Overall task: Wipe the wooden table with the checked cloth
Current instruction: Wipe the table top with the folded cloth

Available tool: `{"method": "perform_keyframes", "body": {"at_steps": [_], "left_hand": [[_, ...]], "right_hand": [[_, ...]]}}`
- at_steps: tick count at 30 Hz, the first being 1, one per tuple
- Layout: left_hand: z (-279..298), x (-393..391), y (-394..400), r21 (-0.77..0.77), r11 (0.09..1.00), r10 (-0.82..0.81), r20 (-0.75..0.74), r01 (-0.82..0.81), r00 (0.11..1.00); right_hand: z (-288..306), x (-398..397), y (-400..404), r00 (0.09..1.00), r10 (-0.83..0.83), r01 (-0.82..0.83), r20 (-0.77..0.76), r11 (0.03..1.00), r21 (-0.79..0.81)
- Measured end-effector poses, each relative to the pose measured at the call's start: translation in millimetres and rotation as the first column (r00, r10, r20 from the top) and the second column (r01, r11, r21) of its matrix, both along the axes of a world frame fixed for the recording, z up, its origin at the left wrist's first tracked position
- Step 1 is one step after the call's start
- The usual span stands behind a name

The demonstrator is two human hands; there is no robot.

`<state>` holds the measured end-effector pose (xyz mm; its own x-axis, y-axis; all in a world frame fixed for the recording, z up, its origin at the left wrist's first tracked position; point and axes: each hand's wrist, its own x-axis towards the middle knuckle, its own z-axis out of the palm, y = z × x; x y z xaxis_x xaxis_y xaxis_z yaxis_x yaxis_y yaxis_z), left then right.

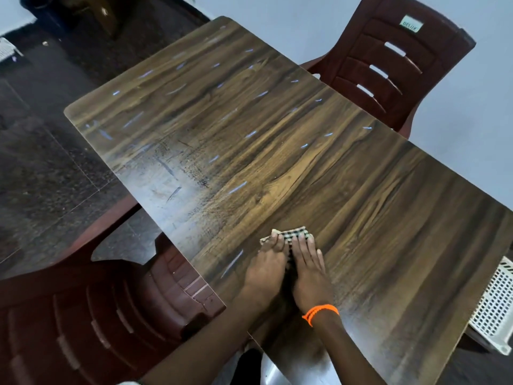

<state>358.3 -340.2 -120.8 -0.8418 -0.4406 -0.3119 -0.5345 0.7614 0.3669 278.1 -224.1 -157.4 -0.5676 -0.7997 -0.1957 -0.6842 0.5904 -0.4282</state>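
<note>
Head view, looking down on a long rectangular dark-brown wood-grain bench that runs from the upper left of the frame to the lower right. A small folded black-and-white checked cloth lies flat on the bench in the lower centre of the frame, close to the bench's near long edge. The left hand and the right hand, the latter with an orange thread band at the wrist, lie side by side with straight fingers pressed flat on the cloth; neither hand curls round it, and only the cloth's far margin shows beyond the fingertips.

Governing relation: the cloth sits directly ahead of both hands, toward the top of the frame, and both hands are equally near it. The bench's long axis extends away to the upper left, where most of the unwiped surface appears to lie, marked by pale streaks and a dull scuffed patch at centre left. A push along that axis seems the likely stroke; the cloth could slip from under flat fingers.

A maroon plastic chair stands at the upper right, another maroon plastic chair at the lower left, and a white perforated plastic basket at the right edge.
</note>
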Motion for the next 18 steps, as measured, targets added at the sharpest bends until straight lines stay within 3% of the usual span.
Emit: {"method": "perform_keyframes", "body": {"at_steps": [4, 10, 18], "left_hand": [[2, -18, 8, -0.004, 1.0, 0.011, -0.027, -0.011, 1.0], [2, -19, -41, -0.048, 0.992, 0.114, -0.055, -0.117, 0.992], [22, 70, -81, -0.021, 0.972, 0.235, -0.003, -0.235, 0.972]], "right_hand": [[5, -25, 6, 1.0, -0.009, 0.008, 0.018, 0.999, 0.037], [8, -34, -56, 0.997, 0.053, -0.055, 0.054, 0.998, 0.037], [-2, 51, -105, 0.978, 0.207, -0.207, -0.006, 0.978, 0.005]]}}
